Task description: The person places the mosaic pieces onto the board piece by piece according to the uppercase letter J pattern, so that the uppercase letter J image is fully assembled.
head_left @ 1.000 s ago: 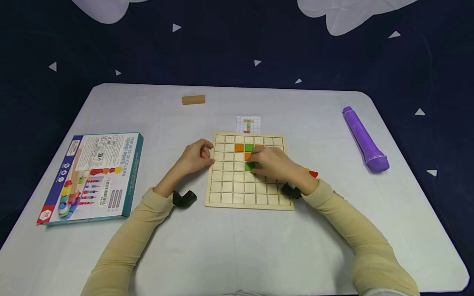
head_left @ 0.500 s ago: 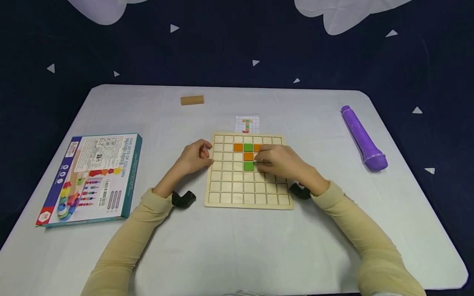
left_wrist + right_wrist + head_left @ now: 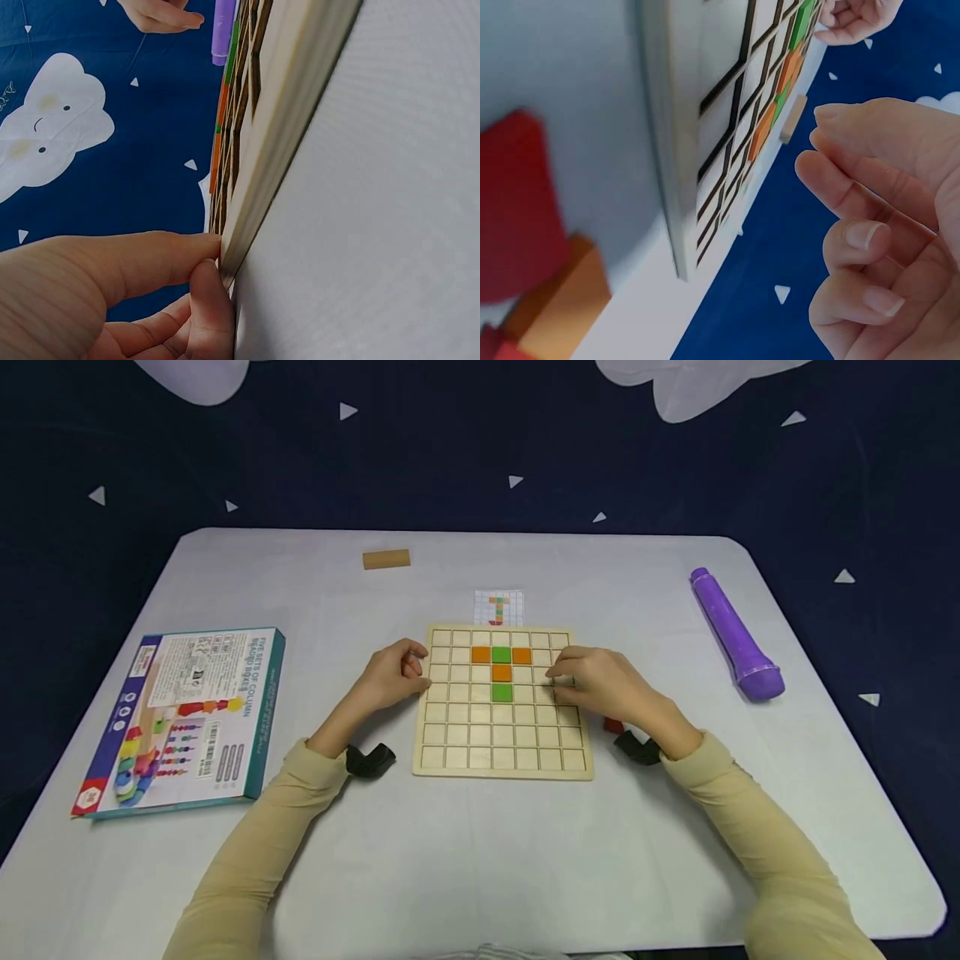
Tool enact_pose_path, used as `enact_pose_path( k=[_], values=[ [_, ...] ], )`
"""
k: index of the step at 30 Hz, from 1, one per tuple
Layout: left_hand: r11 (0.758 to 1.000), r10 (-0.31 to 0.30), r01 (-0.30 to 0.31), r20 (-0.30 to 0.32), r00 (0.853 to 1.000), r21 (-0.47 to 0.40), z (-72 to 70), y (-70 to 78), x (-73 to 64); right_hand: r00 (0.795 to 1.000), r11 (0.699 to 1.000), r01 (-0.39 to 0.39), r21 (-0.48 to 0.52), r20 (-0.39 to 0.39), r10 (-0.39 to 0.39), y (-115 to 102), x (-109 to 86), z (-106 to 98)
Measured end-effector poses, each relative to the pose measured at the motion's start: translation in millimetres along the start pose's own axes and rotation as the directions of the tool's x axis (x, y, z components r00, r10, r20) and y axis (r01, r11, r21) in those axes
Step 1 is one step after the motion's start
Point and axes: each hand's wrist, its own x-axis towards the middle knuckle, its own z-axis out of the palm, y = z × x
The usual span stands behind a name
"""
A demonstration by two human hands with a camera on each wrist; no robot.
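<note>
A square wooden grid board [image 3: 457,737] lies on the table in front of me, seen edge-on in both wrist views. Three orange tiles and two green ones, such as the lower green tile [image 3: 502,692], form a T-like pattern in its cells. My left hand [image 3: 392,675] pinches the board's left edge; in the left wrist view its thumb [image 3: 161,255] lies at the frame with a finger under it. My right hand [image 3: 603,681] hovers over the board's right side, holding nothing, its fingers loosely bent. Red and orange blocks [image 3: 517,210] lie right of the board, partly hidden in the head view.
A small pattern card [image 3: 498,607] lies behind the board. Farther back is a brown cardboard-coloured piece [image 3: 386,559]. A toy box [image 3: 187,718] sits at left, a purple microphone-shaped object [image 3: 735,635] at right. Black bands [image 3: 371,761] show at both wrists.
My right hand has drawn back from the green tile toward the board's right edge, uncovering the tiles. The left hand stays at the left edge.
</note>
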Motion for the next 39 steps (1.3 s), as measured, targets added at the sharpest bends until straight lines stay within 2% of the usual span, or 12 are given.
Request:
enact_pose_path(
  k=[20, 39],
  values=[
    [1.000, 0.001, -0.001, 0.002, 1.000, -0.012, 0.6, 0.7, -0.5, 0.989, 0.989, -0.146, -0.006, -0.041, 0.145, 27, -43.1, -5],
    [1.000, -0.002, 0.002, -0.002, 1.000, -0.020, 0.0, 0.3, -1.2, 0.986, 0.987, -0.155, -0.036, -0.063, 0.153, 38, -69.5, -3]
  ],
)
